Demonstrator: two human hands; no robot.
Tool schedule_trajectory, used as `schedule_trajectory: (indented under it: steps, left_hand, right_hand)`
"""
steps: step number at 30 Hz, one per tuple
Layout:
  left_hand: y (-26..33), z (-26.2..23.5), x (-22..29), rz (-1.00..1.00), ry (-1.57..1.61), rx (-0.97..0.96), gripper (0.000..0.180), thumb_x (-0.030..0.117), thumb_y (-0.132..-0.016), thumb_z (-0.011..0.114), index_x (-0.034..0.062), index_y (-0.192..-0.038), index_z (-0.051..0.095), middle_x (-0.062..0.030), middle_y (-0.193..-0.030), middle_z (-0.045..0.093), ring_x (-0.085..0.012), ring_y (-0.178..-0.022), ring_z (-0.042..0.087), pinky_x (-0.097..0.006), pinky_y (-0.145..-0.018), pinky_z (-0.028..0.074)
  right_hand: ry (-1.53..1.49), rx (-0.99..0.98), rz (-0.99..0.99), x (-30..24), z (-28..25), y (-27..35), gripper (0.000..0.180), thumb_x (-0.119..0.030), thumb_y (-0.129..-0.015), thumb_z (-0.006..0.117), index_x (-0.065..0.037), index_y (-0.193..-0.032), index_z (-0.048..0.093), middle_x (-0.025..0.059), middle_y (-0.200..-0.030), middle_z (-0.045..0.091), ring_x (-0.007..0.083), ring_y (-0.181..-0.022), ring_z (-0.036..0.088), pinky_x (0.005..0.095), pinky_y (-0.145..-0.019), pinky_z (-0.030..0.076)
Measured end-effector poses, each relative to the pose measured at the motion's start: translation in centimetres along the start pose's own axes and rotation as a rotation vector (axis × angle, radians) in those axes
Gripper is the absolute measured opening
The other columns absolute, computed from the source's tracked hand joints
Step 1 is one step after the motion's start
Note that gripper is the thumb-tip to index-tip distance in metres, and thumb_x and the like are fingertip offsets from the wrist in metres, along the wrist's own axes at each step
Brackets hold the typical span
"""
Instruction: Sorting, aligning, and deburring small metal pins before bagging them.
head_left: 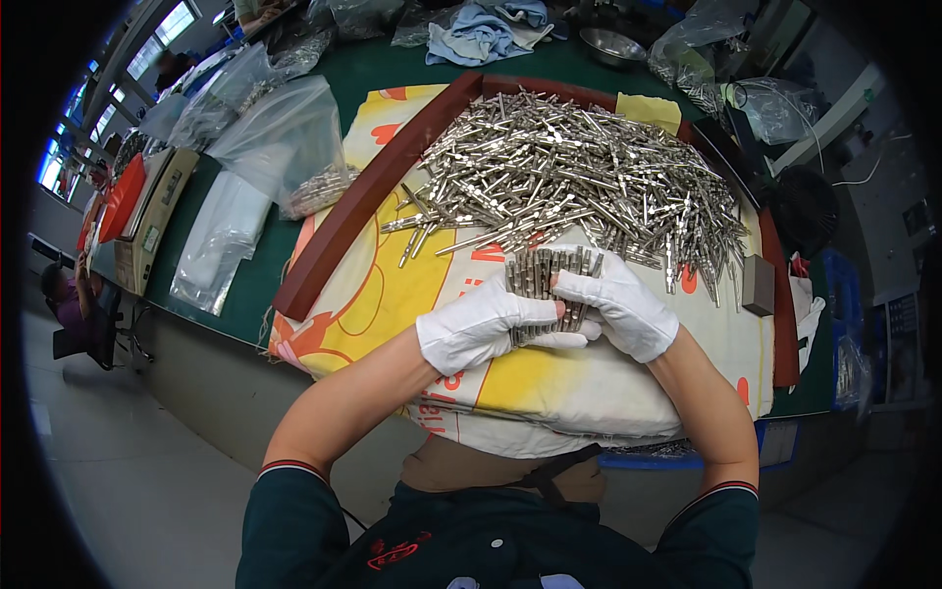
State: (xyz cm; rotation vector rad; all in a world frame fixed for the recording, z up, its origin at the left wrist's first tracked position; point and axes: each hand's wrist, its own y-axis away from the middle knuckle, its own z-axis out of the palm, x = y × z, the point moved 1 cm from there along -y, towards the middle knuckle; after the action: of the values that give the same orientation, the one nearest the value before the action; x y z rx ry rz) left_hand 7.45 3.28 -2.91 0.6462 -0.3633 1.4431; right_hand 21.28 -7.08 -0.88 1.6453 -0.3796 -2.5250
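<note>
A bundle of slim metal rods [531, 278], lined up side by side, is gripped between my two hands above the near part of the cloth. My left hand [481, 320], in a white glove with bare fingertips, closes round its left side, thumb across the front. From the right, my right hand [624, 306], gloved the same way, wraps the bundle with its thumb near the middle. Just beyond lies a large loose heap of similar shiny stepped metal rods [579, 172], pointing every way. The fingers behind the bundle are partly hidden.
Dark red wooden rails [363, 201] border the patterned cloth [392, 280] on the green table. A small dark block [758, 285] stands by the right rail. Plastic bags [285, 128] lie left; a metal bowl [612, 45] and blue cloth [486, 34] sit at the back. Another person [80, 304] sits far left.
</note>
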Motion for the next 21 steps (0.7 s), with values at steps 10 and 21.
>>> schedule_trajectory:
  steps: [10,21]
  left_hand:
    - [0.36,0.27,0.22,-0.029,0.009,0.021,0.052,-0.001,-0.090,0.057,0.0053,-0.139,0.042,-0.0151,-0.128,0.056,-0.0340,-0.112,0.062,-0.042,-0.095,0.055]
    - [0.23,0.25,0.31,-0.023,-0.002,-0.006,0.052,0.001,-0.091,0.058,0.0038,-0.140,0.040,-0.0170,-0.129,0.056,-0.0349,-0.113,0.061,-0.043,-0.093,0.056]
  right_hand:
    - [0.031,0.000,0.000,0.38,-0.29,0.00,0.033,-0.014,-0.093,0.058,-0.001,-0.124,0.058,0.0043,-0.109,0.067,0.0060,-0.085,0.060,0.0178,-0.059,0.047]
    - [0.015,-0.021,0.013,-0.24,0.09,0.13,0.033,-0.014,-0.094,0.057,0.000,-0.124,0.058,0.0039,-0.107,0.067,0.0052,-0.083,0.059,0.0170,-0.062,0.047]
